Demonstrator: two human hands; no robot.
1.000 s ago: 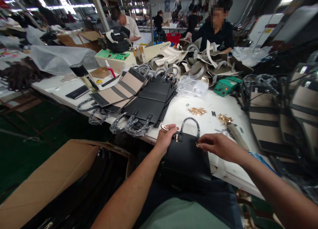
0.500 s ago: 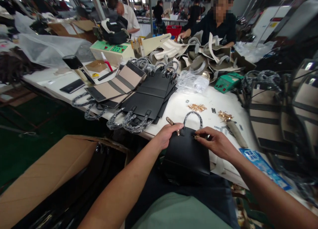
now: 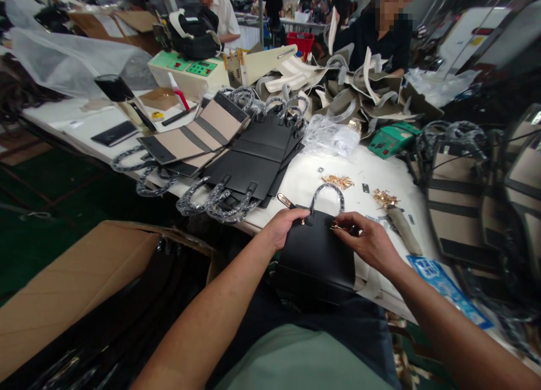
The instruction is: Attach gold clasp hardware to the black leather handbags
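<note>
A black handbag rests upright against my lap at the table's edge, its looped handle wrapped in clear plastic. My left hand grips the bag's upper left side, thumb on top beside the handle's base. A strap end with a gold plate sticks up past that thumb, and a gold fitting shows just below it. At the bag's upper right, my right hand pinches a small gold metal fitting against the black surface. The fingertips partly cover this piece.
Gold hardware lies in two piles beyond the bag. Flat black bag panels are stacked to the left, more unfolded panels to the right. A green device stands behind. An open carton is at lower left. Co-workers sit opposite.
The view has shifted slightly. My right fingers have moved a little on the gold fitting, while the left hand keeps its hold. The co-worker opposite has raised a pale piece.
</note>
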